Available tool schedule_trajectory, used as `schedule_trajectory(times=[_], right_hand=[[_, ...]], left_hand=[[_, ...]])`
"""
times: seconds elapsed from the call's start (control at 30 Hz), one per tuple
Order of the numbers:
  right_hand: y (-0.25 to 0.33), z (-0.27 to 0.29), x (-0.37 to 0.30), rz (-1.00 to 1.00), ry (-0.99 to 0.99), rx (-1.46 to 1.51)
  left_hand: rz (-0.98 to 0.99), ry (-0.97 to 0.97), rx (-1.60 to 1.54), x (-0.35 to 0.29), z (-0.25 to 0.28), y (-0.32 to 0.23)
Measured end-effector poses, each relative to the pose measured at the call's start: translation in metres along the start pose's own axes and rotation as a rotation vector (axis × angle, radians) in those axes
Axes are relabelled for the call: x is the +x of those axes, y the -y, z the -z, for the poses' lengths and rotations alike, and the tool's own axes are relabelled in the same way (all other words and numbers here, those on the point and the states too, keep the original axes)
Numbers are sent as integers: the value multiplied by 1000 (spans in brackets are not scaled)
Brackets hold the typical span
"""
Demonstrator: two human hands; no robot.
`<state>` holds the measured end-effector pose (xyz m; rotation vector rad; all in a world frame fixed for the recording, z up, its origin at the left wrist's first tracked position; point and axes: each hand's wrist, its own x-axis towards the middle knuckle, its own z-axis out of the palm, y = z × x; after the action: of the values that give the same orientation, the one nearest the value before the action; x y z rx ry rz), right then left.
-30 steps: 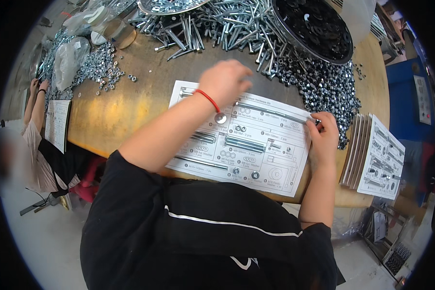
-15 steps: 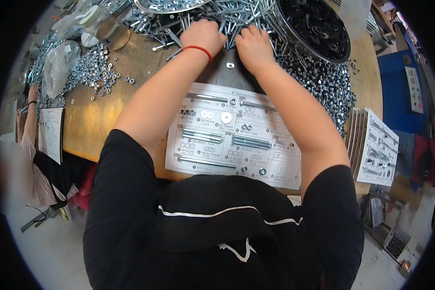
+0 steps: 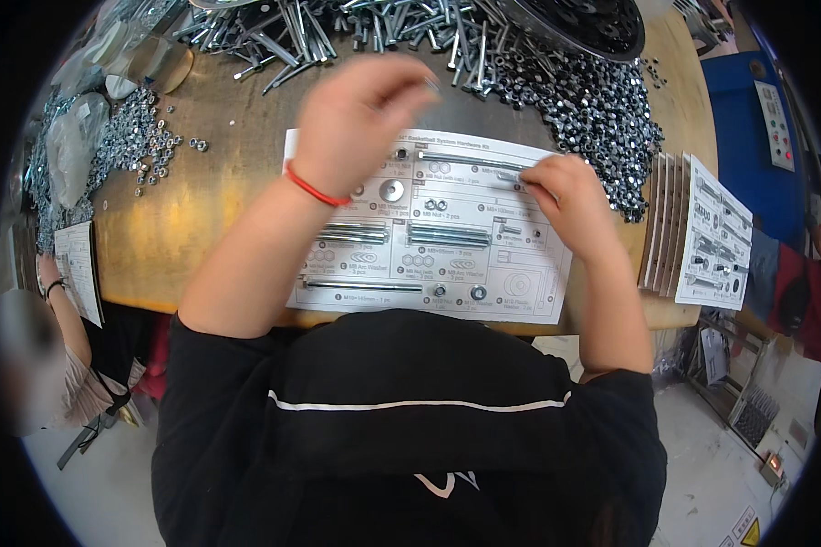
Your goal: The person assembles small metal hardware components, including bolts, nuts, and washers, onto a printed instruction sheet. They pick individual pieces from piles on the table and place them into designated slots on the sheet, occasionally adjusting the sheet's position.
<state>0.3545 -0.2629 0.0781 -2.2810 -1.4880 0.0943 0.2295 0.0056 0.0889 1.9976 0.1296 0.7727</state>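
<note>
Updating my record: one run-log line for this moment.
left hand: blurred, over printed hardware sheet, grip unclear; right hand: at sheet's upper right, grip unclear; loose bolts: piled beyond sheet; nuts: heaped beside bolts

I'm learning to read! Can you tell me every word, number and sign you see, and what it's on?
I won't copy words out, but here's where print shows:
White sheet in front of the person: a title and part labels; some readable, some covered or too small.
Stacked sheets, right: too small to read.
Far-left sheet: too small.
Button panel: too small.
Yellow-and-black sign, bottom right: too small.
</note>
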Motion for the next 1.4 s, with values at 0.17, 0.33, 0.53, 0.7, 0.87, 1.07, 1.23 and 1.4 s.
schedule_trajectory(times=[0.17, 0.33, 0.53, 0.7, 0.87, 1.07, 1.23, 1.4], right_hand=[[-7, -13, -41, -93, -44, -23], [-4, -20, -46, -110, -126, 13], [-4, -30, -45, -104, -140, 44], [-2, -31, -40, -86, -121, 54], [6, -30, -39, -96, -159, 43], [13, -22, -50, -196, -238, 51], [17, -22, -47, -255, -266, 94], [41, -18, -24, -191, -254, 65]], left_hand=[[-133, 563, 422, -42, -72, -18], [-108, 707, 611, -51, -97, -14], [-116, 651, 602, -58, -92, -11], [-114, 646, 608, -61, -91, -7], [-60, 618, 527, -62, -85, -11], [136, 323, 556, -26, 5, 6], [524, -37, 779, 14, 93, 89], [547, 179, 812, 27, 107, 126]])
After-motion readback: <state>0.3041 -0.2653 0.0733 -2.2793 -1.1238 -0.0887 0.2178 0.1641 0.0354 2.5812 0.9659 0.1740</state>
